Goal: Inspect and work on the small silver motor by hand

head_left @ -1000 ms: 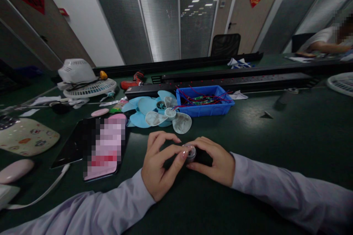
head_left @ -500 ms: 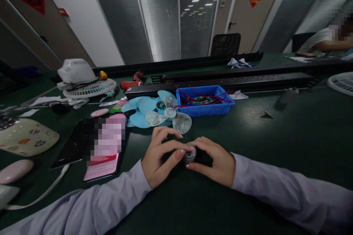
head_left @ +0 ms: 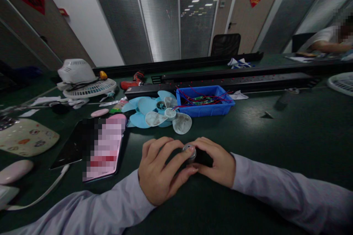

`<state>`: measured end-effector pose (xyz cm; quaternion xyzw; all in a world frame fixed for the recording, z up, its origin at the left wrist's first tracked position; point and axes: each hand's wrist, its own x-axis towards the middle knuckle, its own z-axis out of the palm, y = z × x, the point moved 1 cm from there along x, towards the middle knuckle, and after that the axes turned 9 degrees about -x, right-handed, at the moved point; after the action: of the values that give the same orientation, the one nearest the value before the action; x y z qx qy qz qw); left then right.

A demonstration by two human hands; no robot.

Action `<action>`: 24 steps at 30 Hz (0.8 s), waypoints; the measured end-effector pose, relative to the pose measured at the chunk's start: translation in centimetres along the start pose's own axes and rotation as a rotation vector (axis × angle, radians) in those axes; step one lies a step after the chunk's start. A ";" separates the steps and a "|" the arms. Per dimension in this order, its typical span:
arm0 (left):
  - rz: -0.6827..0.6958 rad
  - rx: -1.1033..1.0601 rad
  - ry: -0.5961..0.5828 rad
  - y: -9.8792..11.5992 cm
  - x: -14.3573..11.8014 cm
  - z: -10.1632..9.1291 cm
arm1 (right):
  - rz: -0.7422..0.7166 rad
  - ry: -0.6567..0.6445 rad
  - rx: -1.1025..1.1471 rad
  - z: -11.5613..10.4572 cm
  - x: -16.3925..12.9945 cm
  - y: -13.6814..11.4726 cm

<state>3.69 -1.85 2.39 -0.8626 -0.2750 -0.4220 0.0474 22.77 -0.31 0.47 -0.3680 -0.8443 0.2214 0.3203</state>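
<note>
Your left hand (head_left: 158, 170) has closed in since a moment ago: the fingers that were lifted and spread now curl down over the small grey motor (head_left: 189, 153), and the thumb has slid under it toward the right. Your right hand (head_left: 215, 161) has hardly shifted; it wraps the dark far-right end of the same part. Both hands are pinched shut on the motor, which sits low over the green table (head_left: 275, 139) just near of the pale fan blades (head_left: 162, 114) and the blue bin (head_left: 205, 104) of red wires.

Judging by the grip, you are working the round metal end loose or turning it. Keep your right hand as the anchor and let only your left fingertips do the turning, so the part does not roll. Hold it low over the table in case it slips. The phone (head_left: 103, 148) lies just left of your left wrist; keep your sleeve off it.
</note>
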 end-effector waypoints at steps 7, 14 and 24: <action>0.015 0.032 0.047 0.7 -0.3 0.1 | 0.006 0.007 0.020 0.0 0.0 0.0; -0.192 -0.086 -0.020 0.0 0.2 -0.3 | 0.037 -0.009 -0.021 -0.1 0.0 -0.2; -0.526 -0.313 -0.027 -0.7 1.2 0.7 | 0.045 0.012 -0.017 0.2 0.0 0.0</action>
<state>4.43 -0.57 2.76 -0.7640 -0.4212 -0.4457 -0.2005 22.68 -0.34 0.32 -0.3910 -0.8358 0.2192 0.3170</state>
